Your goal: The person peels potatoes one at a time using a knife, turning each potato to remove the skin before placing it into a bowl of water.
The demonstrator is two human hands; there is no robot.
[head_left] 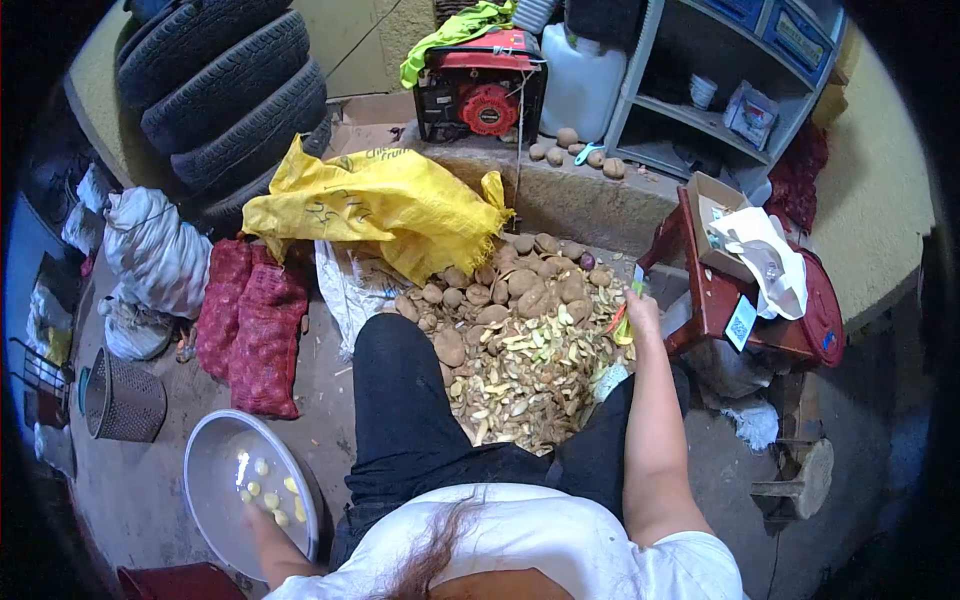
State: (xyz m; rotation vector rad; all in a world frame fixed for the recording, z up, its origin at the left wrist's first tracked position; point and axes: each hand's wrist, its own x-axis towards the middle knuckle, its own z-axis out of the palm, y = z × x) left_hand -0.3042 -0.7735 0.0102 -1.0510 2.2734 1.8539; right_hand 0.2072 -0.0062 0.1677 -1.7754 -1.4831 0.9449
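My left hand [258,520] is low inside the grey basin [196,458], beside several peeled potatoes [271,500] in water; its fingers are blurred and hard to make out. Out to the right, my right hand [643,308] is closed on a small green, yellow and orange tool [622,328], at the right edge of the heap. That heap holds unpeeled potatoes [535,298] at the back and pale peelings [530,375] in front, between the knees.
A yellow sack [390,205] lies behind the potatoes. Red net bags [262,340] and a perforated basket [125,400] stand left. A dark red stand [690,290] bears a cardboard box [712,200] at right. Tyres [230,90] and a generator [480,95] are behind.
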